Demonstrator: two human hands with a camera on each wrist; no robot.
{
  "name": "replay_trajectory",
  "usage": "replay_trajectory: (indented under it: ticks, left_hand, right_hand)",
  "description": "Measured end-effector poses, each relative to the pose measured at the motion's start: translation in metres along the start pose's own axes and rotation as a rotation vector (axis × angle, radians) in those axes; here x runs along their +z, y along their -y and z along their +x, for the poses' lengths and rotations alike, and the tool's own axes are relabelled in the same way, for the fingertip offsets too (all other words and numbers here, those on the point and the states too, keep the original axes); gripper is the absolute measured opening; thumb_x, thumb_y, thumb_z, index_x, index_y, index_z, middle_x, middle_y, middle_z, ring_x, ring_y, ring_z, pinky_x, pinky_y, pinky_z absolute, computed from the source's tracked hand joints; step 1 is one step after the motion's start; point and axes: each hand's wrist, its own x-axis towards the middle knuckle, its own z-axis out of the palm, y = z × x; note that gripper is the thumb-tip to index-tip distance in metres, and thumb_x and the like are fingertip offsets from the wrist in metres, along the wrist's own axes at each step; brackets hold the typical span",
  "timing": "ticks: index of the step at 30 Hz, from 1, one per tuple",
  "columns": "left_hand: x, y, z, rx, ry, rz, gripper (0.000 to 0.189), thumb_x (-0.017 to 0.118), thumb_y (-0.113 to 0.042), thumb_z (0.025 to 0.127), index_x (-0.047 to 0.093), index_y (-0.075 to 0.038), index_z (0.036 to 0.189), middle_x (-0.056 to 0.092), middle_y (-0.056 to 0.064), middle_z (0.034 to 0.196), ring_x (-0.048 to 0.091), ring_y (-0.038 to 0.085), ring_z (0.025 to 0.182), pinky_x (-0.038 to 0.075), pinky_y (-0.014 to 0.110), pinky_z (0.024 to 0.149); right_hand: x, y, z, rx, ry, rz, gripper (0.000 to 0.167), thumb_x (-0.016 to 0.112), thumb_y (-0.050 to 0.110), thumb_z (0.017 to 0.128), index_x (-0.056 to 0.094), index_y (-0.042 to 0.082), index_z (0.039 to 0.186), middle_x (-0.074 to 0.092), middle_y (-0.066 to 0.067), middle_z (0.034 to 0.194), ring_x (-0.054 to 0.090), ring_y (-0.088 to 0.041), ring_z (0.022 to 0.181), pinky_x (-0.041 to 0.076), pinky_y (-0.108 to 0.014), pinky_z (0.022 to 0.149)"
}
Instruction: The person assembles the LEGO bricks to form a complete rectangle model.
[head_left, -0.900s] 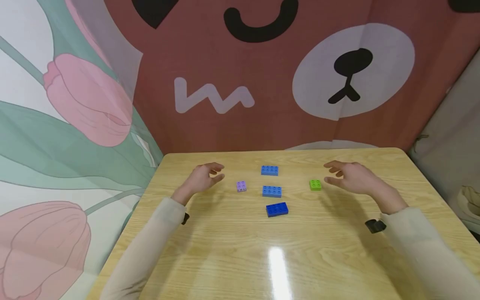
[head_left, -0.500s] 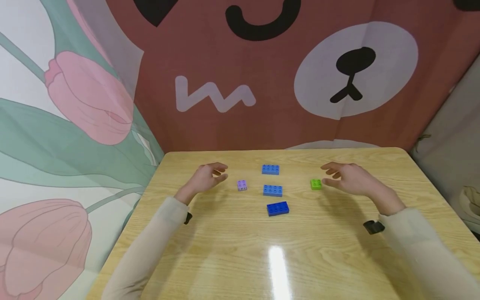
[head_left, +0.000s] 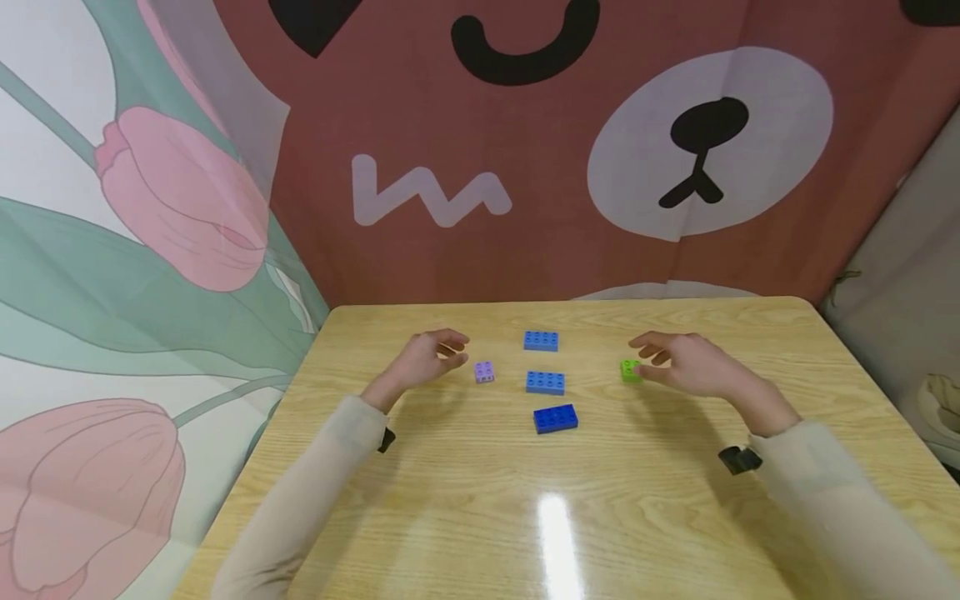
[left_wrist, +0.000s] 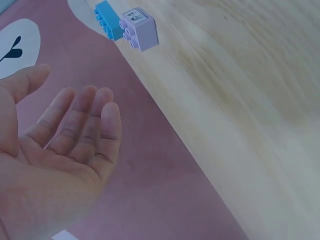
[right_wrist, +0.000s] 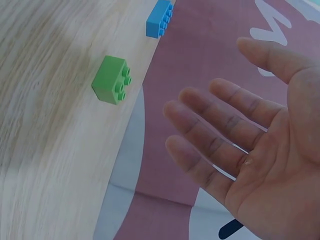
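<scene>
My left hand [head_left: 427, 360] hovers over the table just left of a small purple building block [head_left: 484, 372], its fingers relaxed and holding nothing. In the left wrist view the purple block [left_wrist: 140, 29] stands apart from the fingers. On the other side my right hand [head_left: 693, 364] is above the table, its thumb partly covering a small green building block [head_left: 628, 371] in the head view. The right wrist view shows the green block [right_wrist: 110, 80] apart from the loosely extended fingers. Between the hands lie two lighter blue blocks, a far one [head_left: 541, 341] and a middle one [head_left: 545, 382], plus a dark blue block [head_left: 556, 418].
The blocks rest on a wooden table [head_left: 480, 500] with a glare streak near its front. Behind its far edge hangs a red-brown cloth [head_left: 450, 258] with a printed face. A flower-patterned curtain [head_left: 217, 350] borders the left side.
Both hands have moved inward over the table, the left one rightward towards the purple block and the right one leftward over the green block. The blocks have stayed in place.
</scene>
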Motion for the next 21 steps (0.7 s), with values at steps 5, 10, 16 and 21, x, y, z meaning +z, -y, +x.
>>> replay_trajectory:
  ticks: [5, 10, 16, 21]
  left_hand:
    - [0.005, -0.003, 0.002, 0.017, 0.004, -0.012, 0.034, 0.067, -0.019, 0.101, 0.065, -0.005, 0.133, 0.067, 0.016, 0.124, 0.066, 0.028, 0.107, 0.054, 0.041, 0.089]
    - [0.012, -0.004, 0.005, 0.022, 0.016, -0.019, 0.034, 0.067, -0.017, 0.101, 0.065, -0.004, 0.132, 0.067, 0.017, 0.123, 0.065, 0.028, 0.107, 0.054, 0.040, 0.089]
    - [0.020, -0.008, 0.009, 0.045, 0.017, -0.016, 0.033, 0.068, -0.013, 0.100, 0.066, -0.001, 0.130, 0.069, 0.016, 0.120, 0.067, 0.028, 0.104, 0.054, 0.039, 0.088]
    - [0.028, -0.013, 0.013, 0.048, 0.015, -0.033, 0.030, 0.068, -0.011, 0.099, 0.067, -0.002, 0.128, 0.069, 0.013, 0.118, 0.067, 0.027, 0.103, 0.054, 0.037, 0.087]
  right_hand:
    - [0.004, 0.000, 0.001, -0.025, -0.001, 0.013, 0.046, 0.071, 0.023, 0.099, 0.060, -0.004, 0.134, 0.070, -0.018, 0.116, 0.067, -0.035, 0.104, 0.055, -0.050, 0.081]
    - [0.009, -0.001, 0.003, -0.017, 0.014, 0.038, 0.048, 0.071, 0.028, 0.099, 0.061, -0.002, 0.134, 0.070, -0.017, 0.115, 0.067, -0.033, 0.103, 0.055, -0.049, 0.081]
    - [0.013, 0.001, 0.005, -0.014, 0.030, 0.056, 0.043, 0.070, 0.025, 0.100, 0.062, -0.001, 0.133, 0.070, -0.015, 0.114, 0.067, -0.032, 0.103, 0.054, -0.051, 0.083]
    - [0.017, 0.005, 0.005, -0.018, 0.048, 0.072, 0.042, 0.069, 0.023, 0.100, 0.062, -0.001, 0.133, 0.069, -0.016, 0.115, 0.067, -0.032, 0.101, 0.054, -0.052, 0.084]
